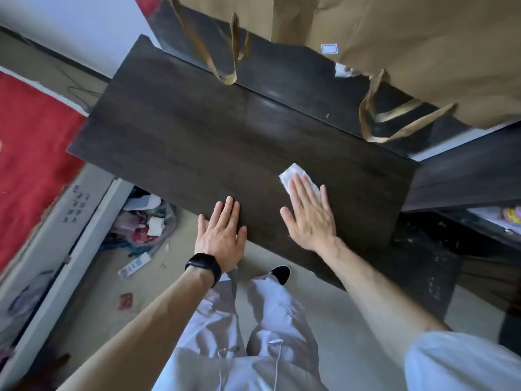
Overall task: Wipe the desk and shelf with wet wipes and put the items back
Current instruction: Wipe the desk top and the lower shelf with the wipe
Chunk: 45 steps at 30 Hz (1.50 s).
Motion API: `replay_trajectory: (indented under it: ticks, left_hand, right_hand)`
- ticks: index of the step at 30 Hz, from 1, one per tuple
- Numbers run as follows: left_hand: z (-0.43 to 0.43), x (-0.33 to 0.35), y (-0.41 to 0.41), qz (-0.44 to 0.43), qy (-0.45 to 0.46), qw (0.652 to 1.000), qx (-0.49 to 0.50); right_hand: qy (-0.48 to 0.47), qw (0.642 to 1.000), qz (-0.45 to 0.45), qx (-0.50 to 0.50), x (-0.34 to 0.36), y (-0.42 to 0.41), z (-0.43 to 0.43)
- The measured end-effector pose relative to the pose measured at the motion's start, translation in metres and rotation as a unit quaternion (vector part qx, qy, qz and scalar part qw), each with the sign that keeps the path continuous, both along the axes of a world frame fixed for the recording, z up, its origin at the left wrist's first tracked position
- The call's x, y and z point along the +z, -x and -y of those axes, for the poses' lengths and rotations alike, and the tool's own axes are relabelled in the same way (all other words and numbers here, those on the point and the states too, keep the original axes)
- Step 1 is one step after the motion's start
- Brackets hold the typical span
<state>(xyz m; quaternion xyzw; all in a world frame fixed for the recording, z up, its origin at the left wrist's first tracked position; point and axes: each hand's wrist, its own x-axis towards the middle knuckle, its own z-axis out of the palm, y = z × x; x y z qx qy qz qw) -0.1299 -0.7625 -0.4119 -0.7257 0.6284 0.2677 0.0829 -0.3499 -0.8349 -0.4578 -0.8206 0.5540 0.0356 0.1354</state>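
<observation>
Both hands lie flat on the dark desk (pixel 197 131): the left hand (pixel 222 235) spread and empty at the near edge, the right hand (pixel 311 213) pressing a wet wipe (pixel 291 173) under its fingers. Limp and light, that wipe likely needs broad palm pressure or it bunches.

The flat right hand (pixel 311 218) hid much of the white folded wet wipe (pixel 293 173). Large brown paper bags (pixel 423 46) ran past the top edge, covering the dark wooden shelf (pixel 282 77) behind.
</observation>
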Motion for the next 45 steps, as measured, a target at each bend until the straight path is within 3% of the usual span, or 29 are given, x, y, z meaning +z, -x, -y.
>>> replay_trajectory:
  ticks: [4, 7, 9, 12, 17, 21, 29, 35, 40, 45]
  left_hand:
    - [-0.008, 0.006, -0.004, 0.016, -0.030, 0.999, -0.012]
    - [-0.007, 0.009, -0.003, 0.022, -0.044, 0.999, -0.021]
    - [-0.007, 0.010, -0.002, 0.022, -0.043, 0.999, -0.023]
    - [-0.009, 0.008, -0.002, 0.023, -0.037, 0.999, -0.026]
    - [-0.012, 0.008, -0.007, 0.033, -0.033, 0.997, -0.066]
    - [-0.005, 0.008, -0.027, 0.018, -0.014, 0.992, -0.121]
    - [0.008, -0.004, -0.133, 0.014, 0.031, 0.988, -0.153]
    - [0.030, -0.002, -0.257, 0.040, 0.045, 0.997, -0.040]
    - [0.054, -0.009, -0.353, 0.046, 0.048, 0.992, 0.109]
    - [0.067, -0.022, -0.402, -0.003, 0.068, 0.994, 0.089]
  right_hand:
    - [-0.019, 0.979, 0.013, 0.203, -0.001, -0.002, -0.078]
    - [-0.021, 0.975, 0.006, 0.221, 0.001, 0.024, -0.100]
    - [-0.013, 0.990, 0.013, 0.138, 0.004, 0.047, -0.115]
    - [0.001, 0.995, 0.017, -0.103, 0.008, 0.071, -0.133]
    - [0.007, 0.906, 0.014, -0.423, 0.002, 0.058, -0.127]
    - [0.010, 0.845, 0.015, -0.534, -0.003, 0.033, -0.120]
    - [0.009, 0.902, 0.017, -0.431, -0.006, -0.111, -0.102]
    - [0.007, 0.919, 0.049, -0.391, 0.000, -0.254, -0.056]
    - [0.003, 0.954, 0.064, -0.294, 0.004, -0.358, -0.012]
    - [-0.001, 0.971, 0.062, -0.229, 0.007, -0.451, 0.045]
